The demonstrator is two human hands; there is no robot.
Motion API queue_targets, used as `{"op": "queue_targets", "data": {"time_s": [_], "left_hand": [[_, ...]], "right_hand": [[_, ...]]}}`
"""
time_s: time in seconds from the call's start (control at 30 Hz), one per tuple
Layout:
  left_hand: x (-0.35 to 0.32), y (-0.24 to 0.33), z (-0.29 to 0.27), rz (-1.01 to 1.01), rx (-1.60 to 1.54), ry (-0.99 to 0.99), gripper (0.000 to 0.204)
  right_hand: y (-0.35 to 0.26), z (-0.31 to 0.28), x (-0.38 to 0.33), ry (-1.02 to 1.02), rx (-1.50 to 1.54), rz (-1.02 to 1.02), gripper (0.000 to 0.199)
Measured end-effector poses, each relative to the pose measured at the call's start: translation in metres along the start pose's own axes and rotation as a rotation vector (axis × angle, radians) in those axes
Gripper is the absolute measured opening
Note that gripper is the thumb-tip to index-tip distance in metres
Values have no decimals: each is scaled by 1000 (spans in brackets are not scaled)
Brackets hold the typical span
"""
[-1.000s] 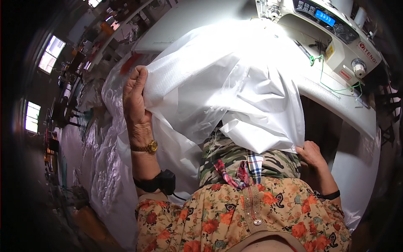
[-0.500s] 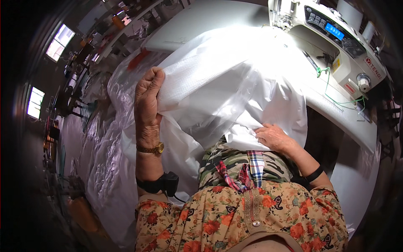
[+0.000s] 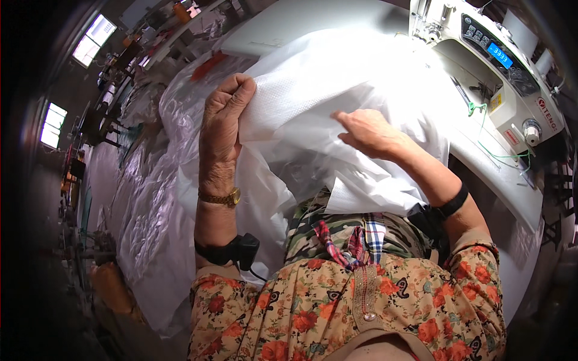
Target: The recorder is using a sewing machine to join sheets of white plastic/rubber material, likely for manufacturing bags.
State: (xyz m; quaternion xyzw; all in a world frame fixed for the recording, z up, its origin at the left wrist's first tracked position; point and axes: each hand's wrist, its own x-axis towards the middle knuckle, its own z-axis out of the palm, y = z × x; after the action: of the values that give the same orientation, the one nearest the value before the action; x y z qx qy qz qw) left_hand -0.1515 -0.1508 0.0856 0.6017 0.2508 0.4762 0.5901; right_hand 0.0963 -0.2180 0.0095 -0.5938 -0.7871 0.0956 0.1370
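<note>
A large white sheet of sewing fabric (image 3: 289,111), thin and finely dimpled along one band, drapes from the sewing machine's table over my lap. My left hand (image 3: 227,114) grips the sheet's upper left edge, thumb and fingers closed and raised. Over the middle of the sheet hovers my right hand (image 3: 367,133), its index finger stretched leftward and the thumb apart below it; nothing shows between them. At the upper right stands a white sewing machine (image 3: 512,78) with a lit blue display. Glare around its needle area hides where the fabric meets it.
Green thread (image 3: 481,141) trails over the machine bed near a dark slim tool (image 3: 460,90). The pale table (image 3: 313,18) extends behind the fabric. Piles of crumpled translucent sheeting (image 3: 156,198) lie on the left, with an orange-red piece (image 3: 209,65) above them.
My right hand has lifted off the fabric at my lap and moved up and left toward my left hand. My left hand keeps its grip, slightly higher in view.
</note>
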Motion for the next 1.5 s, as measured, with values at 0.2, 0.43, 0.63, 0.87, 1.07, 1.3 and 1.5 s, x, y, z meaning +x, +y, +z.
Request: {"op": "queue_targets", "data": {"time_s": [0.2,0.43,0.63,0.87,1.07,1.3,1.5], "left_hand": [[-1,0,2,-28,-48,-14,16],[-1,-10,-11,-30,-60,-44,16],[-1,-9,-7,-26,-51,-16,17],[-5,-13,-10,-27,-22,17,17],[-5,-15,-8,-32,9,47,18],[-13,-14,-2,-2,12,-44,19],[-17,-11,5,-28,-15,-34,19]], "right_hand": [[-15,38,9,-281,-175,0,18],[-61,-12,-54,-480,419,8,20],[-41,16,-92,124,925,284,22],[-1,76,-58,573,1429,634,50],[-6,70,-76,364,1655,274,12],[-23,58,-110,163,1668,259,20],[-30,62,-84,337,1869,472,39]]}}
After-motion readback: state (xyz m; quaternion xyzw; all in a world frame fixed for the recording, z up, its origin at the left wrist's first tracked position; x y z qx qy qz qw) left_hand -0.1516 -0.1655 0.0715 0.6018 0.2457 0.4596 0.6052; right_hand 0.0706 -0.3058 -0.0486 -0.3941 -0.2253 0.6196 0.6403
